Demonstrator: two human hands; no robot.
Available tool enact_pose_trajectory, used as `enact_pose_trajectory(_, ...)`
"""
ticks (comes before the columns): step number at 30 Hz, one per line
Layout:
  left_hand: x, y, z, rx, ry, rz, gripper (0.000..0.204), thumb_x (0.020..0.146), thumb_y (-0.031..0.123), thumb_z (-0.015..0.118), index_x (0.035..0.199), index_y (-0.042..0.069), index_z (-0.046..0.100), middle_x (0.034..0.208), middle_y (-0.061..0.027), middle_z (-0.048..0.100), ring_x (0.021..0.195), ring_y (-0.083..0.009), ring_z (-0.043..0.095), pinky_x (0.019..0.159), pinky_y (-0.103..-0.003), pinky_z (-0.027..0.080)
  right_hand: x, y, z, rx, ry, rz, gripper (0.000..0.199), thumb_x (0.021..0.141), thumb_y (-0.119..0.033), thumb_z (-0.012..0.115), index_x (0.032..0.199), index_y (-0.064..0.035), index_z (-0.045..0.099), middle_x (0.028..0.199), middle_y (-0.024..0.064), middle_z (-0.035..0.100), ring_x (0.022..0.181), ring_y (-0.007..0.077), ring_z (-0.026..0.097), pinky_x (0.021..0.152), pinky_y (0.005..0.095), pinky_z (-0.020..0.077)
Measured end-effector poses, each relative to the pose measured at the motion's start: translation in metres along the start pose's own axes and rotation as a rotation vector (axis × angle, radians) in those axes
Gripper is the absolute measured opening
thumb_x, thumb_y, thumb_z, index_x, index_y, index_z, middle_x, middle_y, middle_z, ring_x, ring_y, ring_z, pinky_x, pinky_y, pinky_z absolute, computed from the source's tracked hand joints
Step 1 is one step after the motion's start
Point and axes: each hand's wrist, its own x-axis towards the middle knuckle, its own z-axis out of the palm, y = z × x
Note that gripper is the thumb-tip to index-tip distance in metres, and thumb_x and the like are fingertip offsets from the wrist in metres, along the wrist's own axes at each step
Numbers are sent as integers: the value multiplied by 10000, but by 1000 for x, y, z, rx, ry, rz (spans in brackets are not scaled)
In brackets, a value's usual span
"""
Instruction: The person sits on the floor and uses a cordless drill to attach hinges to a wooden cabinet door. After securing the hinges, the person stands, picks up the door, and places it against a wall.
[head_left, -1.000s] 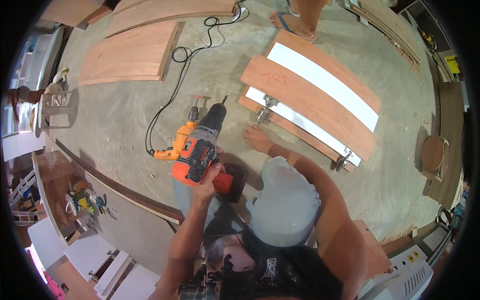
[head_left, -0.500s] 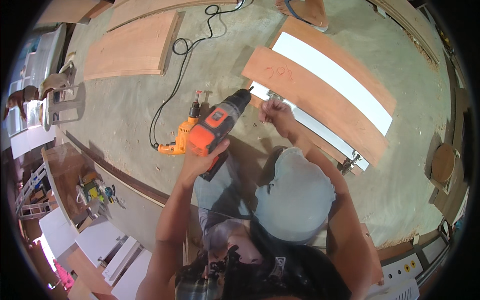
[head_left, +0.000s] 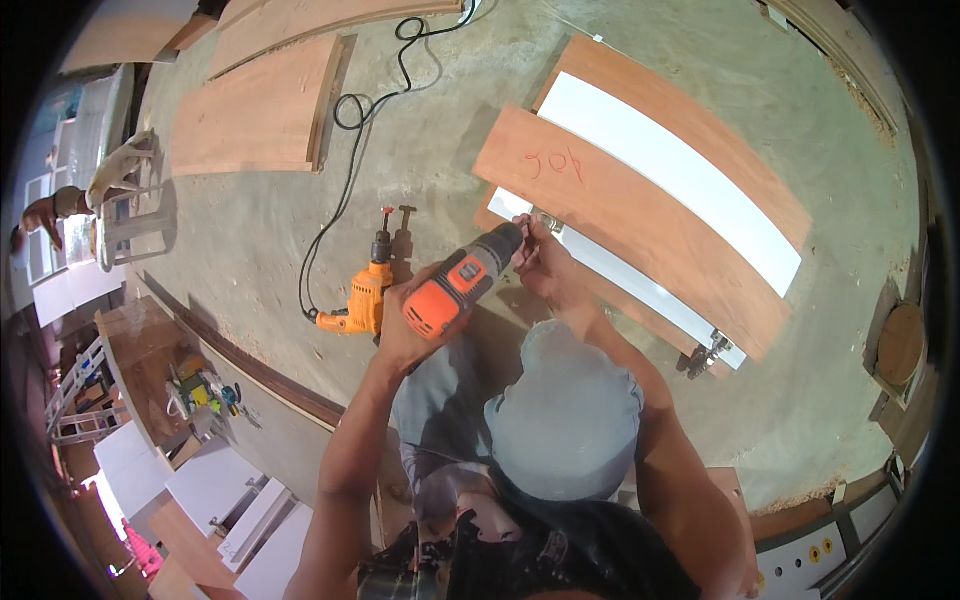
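Closest to the camera, the person's bent knees in grey trousers [head_left: 560,420] filled the lower middle, with both forearms reaching forward past them. Just beyond, the left hand [head_left: 405,330] was wrapped tight around the grip of an orange and black cordless drill [head_left: 465,285], its chuck pointing up and right toward the near end of a wooden panel [head_left: 640,230]. At the drill's tip the right hand [head_left: 545,265] was pinched closed on something small at the panel's edge, seemingly a screw or hinge part; it was too small to tell which. A metal hinge [head_left: 708,352] showed further along the same edge. Left of the drill, an orange corded drill [head_left: 365,295] lay on the concrete floor [head_left: 250,240], its black cable [head_left: 345,160] looping away toward more wooden boards [head_left: 255,115] at the far side.

The right fingertips sat directly beside the bit, so a slip off the screw head would likely drive it into them. The drill also looked tilted, not square to the panel, which could send the screw in crooked or split the thin edge.
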Motion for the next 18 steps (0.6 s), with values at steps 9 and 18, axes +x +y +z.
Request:
enact_pose_trajectory(9, 8, -19, 4, 85, -24, -15, 517, 648, 180, 811, 1096, 1, 624, 965, -129, 688, 815, -283, 690, 739, -342, 541, 14, 1, -10, 112, -30, 18, 215, 968, -287, 587, 998, -76, 610, 931, 35, 701, 796, 133, 674, 727, 279, 588)
enact_pose_trajectory(18, 8, -24, 13, -119, 21, -243, 388, 692, 125, 804, 1018, -15, 648, 903, -64, 680, 770, -131, 656, 710, -282, 531, 15, -5, -12, 194, -124, 51, 219, 969, -282, 581, 980, -65, 610, 946, 55, 702, 821, 133, 689, 716, 290, 618)
